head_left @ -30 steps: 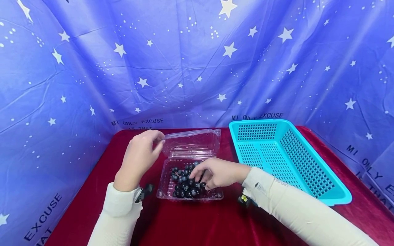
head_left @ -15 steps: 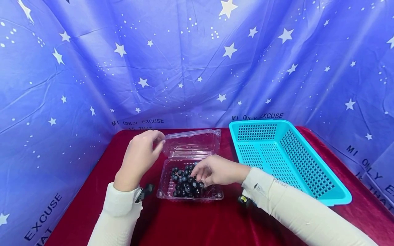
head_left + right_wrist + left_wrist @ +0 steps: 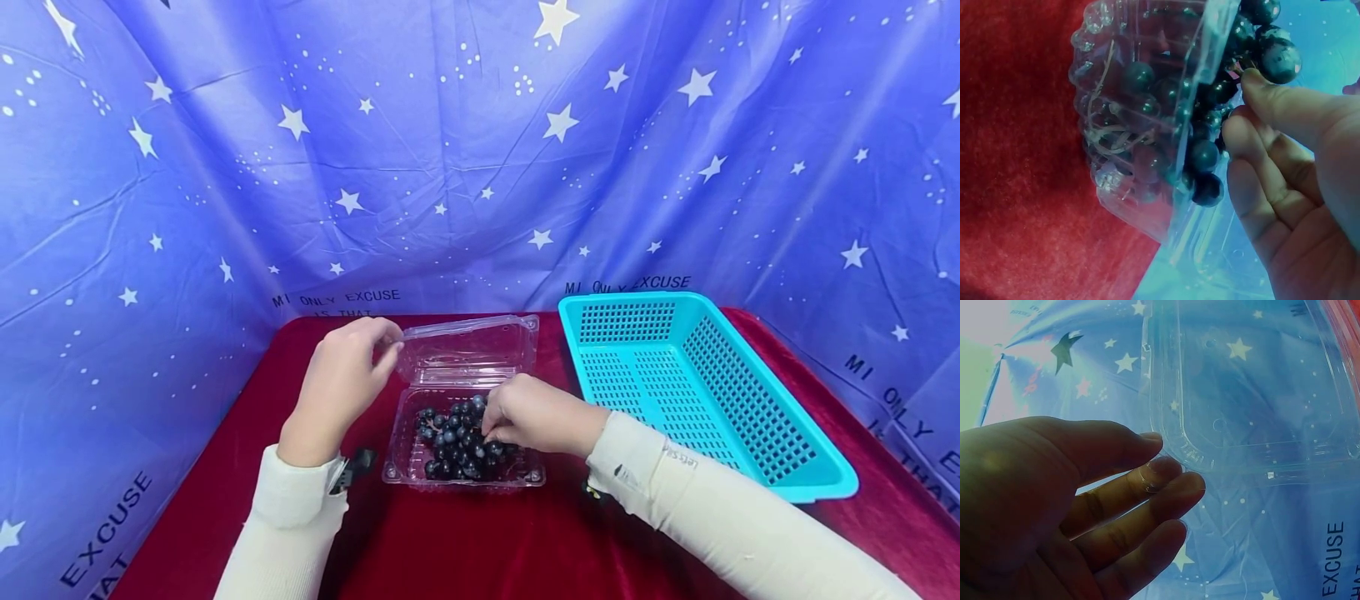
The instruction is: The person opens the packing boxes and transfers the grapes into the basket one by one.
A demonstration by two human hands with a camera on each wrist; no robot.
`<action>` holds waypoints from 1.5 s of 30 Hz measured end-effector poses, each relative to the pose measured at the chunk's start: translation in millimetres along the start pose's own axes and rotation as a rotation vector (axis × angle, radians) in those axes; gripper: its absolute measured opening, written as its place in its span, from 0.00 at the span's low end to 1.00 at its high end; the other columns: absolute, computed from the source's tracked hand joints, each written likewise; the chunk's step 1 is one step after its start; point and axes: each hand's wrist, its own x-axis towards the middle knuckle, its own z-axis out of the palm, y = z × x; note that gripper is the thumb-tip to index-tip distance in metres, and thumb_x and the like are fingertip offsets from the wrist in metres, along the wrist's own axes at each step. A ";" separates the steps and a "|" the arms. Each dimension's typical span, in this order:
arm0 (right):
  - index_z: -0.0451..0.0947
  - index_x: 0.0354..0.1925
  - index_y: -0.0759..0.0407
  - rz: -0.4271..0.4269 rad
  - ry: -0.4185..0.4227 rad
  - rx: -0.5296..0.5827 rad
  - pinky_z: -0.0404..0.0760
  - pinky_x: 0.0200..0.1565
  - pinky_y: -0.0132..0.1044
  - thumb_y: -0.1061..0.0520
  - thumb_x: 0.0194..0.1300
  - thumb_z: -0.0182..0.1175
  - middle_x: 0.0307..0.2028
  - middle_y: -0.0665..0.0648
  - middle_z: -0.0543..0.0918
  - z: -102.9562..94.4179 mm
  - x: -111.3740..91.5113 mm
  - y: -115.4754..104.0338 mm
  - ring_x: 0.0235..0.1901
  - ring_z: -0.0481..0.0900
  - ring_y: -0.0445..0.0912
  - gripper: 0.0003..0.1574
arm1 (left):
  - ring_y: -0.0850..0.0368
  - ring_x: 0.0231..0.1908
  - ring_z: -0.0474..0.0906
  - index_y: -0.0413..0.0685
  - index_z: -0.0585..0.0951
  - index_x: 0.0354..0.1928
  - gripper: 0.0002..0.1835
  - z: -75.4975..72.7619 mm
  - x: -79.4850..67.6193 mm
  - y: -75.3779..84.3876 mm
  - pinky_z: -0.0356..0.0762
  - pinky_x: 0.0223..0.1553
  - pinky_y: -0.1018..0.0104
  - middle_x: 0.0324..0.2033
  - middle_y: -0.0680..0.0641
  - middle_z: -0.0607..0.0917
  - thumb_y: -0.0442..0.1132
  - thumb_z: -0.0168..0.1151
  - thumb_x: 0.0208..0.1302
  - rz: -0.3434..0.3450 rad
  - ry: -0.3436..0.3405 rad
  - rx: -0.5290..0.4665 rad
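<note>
A clear plastic clamshell box [image 3: 405, 454] lies with its lid [image 3: 468, 350] raised. Dark grapes [image 3: 453, 437] on their stems fill much of its base. My left hand [image 3: 341, 383] pinches the lid's near-left corner between thumb and fingers, and the left wrist view shows the fingertips [image 3: 1166, 465] at that corner. Over the right side of the box, my right hand [image 3: 543, 417] pinches the bunch of grapes by a stem. Grapes [image 3: 1204, 156] hang just beyond the thumb and forefinger in the right wrist view, rising above the box's rim. Part of the bunch is hidden by the hand.
A turquoise perforated basket [image 3: 750, 325] stands to the right of the box, partly behind the right forearm. Dark red cloth [image 3: 465, 542] covers the table. A blue curtain [image 3: 450, 150] with white stars hangs around the back and sides.
My right hand's fingers have come together on the grapes and the hand has shifted slightly up and right. The grapes have moved a little with it. My left hand stays on the lid.
</note>
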 end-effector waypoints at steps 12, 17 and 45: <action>0.91 0.36 0.48 -0.049 0.037 -0.070 0.83 0.42 0.25 0.57 0.65 0.72 0.31 0.41 0.86 -7.4 -1.2 -4.4 0.33 0.80 0.30 0.03 | 0.54 0.28 0.78 0.47 0.87 0.39 0.02 0.2 0.3 -0.1 0.80 0.34 0.57 0.30 0.49 0.86 0.35 0.69 0.65 0.008 0.023 -0.010; 0.91 0.36 0.47 -0.051 0.060 -0.082 0.84 0.44 0.27 0.57 0.65 0.72 0.32 0.41 0.86 -12.8 -1.9 -9.0 0.34 0.81 0.30 0.03 | 0.54 0.28 0.78 0.47 0.87 0.38 0.02 0.0 0.4 1.2 0.80 0.34 0.58 0.30 0.49 0.87 0.34 0.70 0.65 0.024 0.054 -0.017; 0.90 0.37 0.47 -0.065 0.166 -0.141 0.84 0.44 0.29 0.54 0.67 0.71 0.34 0.42 0.86 -43.2 -9.8 -21.2 0.35 0.82 0.33 0.02 | 0.54 0.27 0.78 0.47 0.88 0.38 0.02 1.9 0.5 2.3 0.78 0.32 0.58 0.30 0.49 0.87 0.35 0.70 0.65 0.028 0.094 -0.003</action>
